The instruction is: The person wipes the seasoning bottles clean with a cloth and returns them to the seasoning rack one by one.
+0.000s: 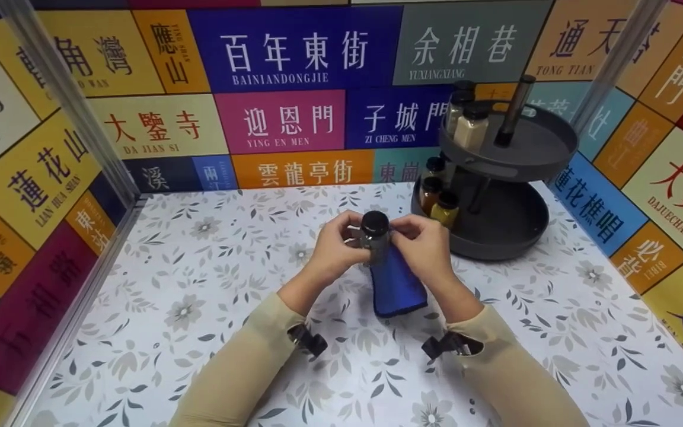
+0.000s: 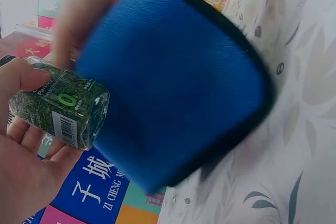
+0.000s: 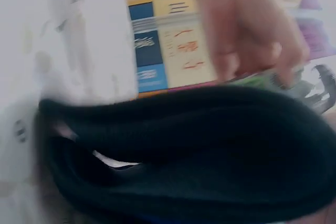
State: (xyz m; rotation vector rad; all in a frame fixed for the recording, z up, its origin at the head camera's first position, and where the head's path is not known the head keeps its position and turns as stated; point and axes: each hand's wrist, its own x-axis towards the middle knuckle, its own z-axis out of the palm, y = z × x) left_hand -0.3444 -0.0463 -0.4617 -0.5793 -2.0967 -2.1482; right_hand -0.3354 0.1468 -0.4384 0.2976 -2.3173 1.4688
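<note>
My left hand (image 1: 341,246) grips a spice jar (image 1: 379,249) with a black cap above the table. In the left wrist view, the glass jar (image 2: 58,100) is full of green dried flakes, labelled "Parsley", and lies in the fingers. Beside it, my right hand (image 1: 427,246) pinches a blue cloth (image 1: 398,287) with black edging, which hangs down near the jar. The cloth (image 2: 178,82) covers part of the right hand in the left wrist view. Dark folds of the cloth (image 3: 210,150) fill the right wrist view, the left hand (image 3: 252,40) beyond them.
A dark grey two-tier rack (image 1: 495,249) stands at the back right of the flower-patterned table (image 1: 199,356). Capped jars (image 1: 471,130) stand on its upper tier, and several jars (image 1: 445,210) on the lower. Coloured panels with lettering wall in the table.
</note>
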